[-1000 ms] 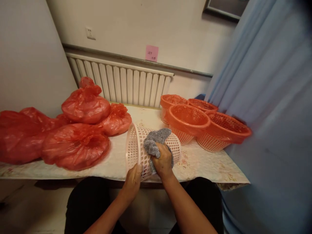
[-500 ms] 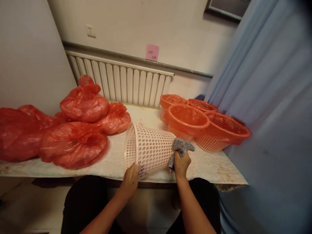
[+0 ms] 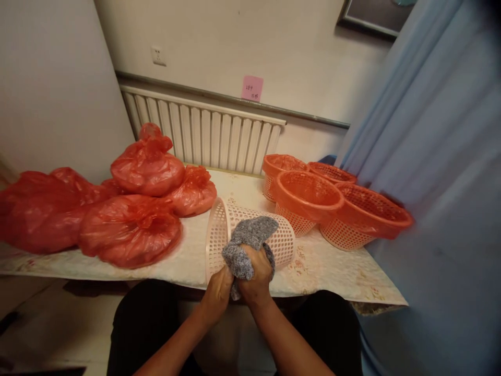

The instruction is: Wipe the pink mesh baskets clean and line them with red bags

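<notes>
A pale pink perforated basket (image 3: 282, 240) lies on its side at the table's front edge, mouth turned left. My left hand (image 3: 217, 291) grips its rim at the near side. My right hand (image 3: 255, 277) is closed on a grey cloth (image 3: 250, 237) and presses it against the basket's upper wall close to the rim. The two hands touch each other.
Several full red plastic bags (image 3: 129, 230) crowd the left of the floral-covered table (image 3: 336, 271). Several orange baskets (image 3: 309, 196) stand at the back right. A white radiator (image 3: 203, 133) runs behind. A blue curtain (image 3: 438, 183) hangs at the right.
My right hand carried the grey cloth from the basket's base end back left along its wall to the rim, beside my left hand. The basket stayed on its side.
</notes>
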Tool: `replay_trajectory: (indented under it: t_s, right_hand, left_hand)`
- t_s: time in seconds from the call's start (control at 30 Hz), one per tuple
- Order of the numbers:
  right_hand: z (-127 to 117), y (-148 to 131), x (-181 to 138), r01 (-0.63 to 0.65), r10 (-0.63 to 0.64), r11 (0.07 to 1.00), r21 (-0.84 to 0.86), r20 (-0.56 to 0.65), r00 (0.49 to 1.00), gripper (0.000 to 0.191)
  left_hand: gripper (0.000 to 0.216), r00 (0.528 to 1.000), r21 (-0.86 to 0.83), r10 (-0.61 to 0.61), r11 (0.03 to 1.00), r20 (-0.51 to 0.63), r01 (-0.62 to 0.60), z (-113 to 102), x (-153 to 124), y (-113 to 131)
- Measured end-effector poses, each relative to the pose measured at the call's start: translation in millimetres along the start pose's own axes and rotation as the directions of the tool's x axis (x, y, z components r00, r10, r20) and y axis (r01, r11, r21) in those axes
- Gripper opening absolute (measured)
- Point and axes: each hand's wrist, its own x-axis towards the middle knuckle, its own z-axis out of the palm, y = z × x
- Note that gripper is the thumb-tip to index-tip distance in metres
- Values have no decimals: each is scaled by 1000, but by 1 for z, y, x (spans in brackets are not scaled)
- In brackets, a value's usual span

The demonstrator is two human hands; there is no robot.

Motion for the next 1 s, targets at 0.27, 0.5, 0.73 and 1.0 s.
replay_trajectory:
  t_s: [0.27, 0.5, 0.73, 1.0]
  right_hand:
    - [4, 3, 40, -104, 109, 993, -47, 125, 986, 30]
    - [-8, 44, 65, -201, 232, 955, -218, 123, 965, 27]
    - [-49, 128, 60, -519, 501, 784, -340, -145, 853, 23]
    - [-53, 129, 14, -660, 555, 713, -238, -383, 738, 28]
  left_hand:
    - [51, 998, 68, 67, 995, 17, -68, 1, -6, -26]
    - [52, 997, 76, 67, 995, 40, -70, 1, -12, -31]
    - [53, 997, 32, 57, 998, 52, -59, 3, -11, -22]
    - [53, 1000, -17, -24, 1000, 8, 24, -6, -7, -15]
